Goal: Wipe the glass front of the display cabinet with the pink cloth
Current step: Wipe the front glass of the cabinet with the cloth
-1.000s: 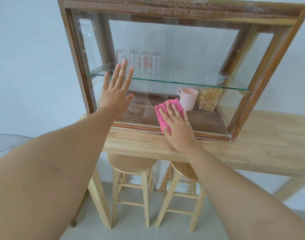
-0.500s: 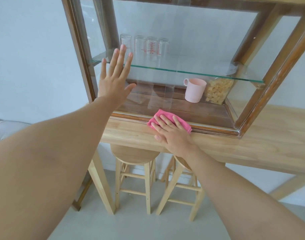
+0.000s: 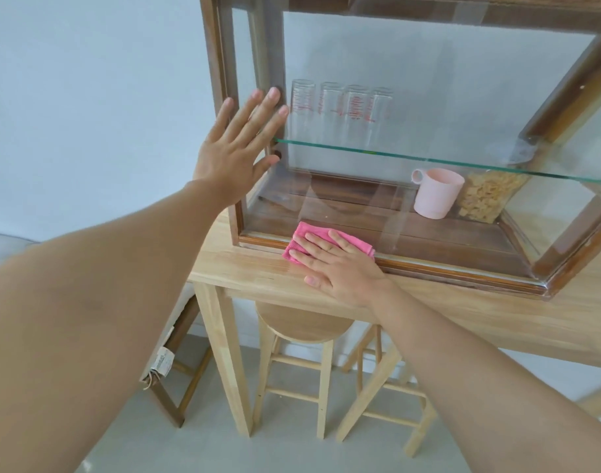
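From the camera on my head, my right hand [image 3: 340,268] lies flat with the fingers spread, pressing down on the pink cloth [image 3: 326,241] rather than gripping it. The cloth sits at the bottom front edge of the display cabinet [image 3: 428,268], partly on the table [image 3: 251,268] and partly against the lower wooden rail, towards the cabinet's left end. It is folded into a rough rectangle whose long axis runs along the rail, from lower left to upper right in the view, and my fingers point across it towards the left. My left hand [image 3: 237,148] is open too, palm flat and fingers fanned upward, braced on the cabinet's front left corner post and the glass front [image 3: 446,206] just beside it; it holds nothing. Behind the glass, a row of clear measuring glasses [image 3: 341,110] with red markings stands on the glass shelf [image 3: 428,161], close to my left fingertips. On the wooden floor below the shelf, a pale pink mug [image 3: 436,192] stands upright with its handle to the left, touching or just beside a clear container of cereal [image 3: 486,199] on its right. Under the table two wooden stools [image 3: 302,326] are tucked in side by side.
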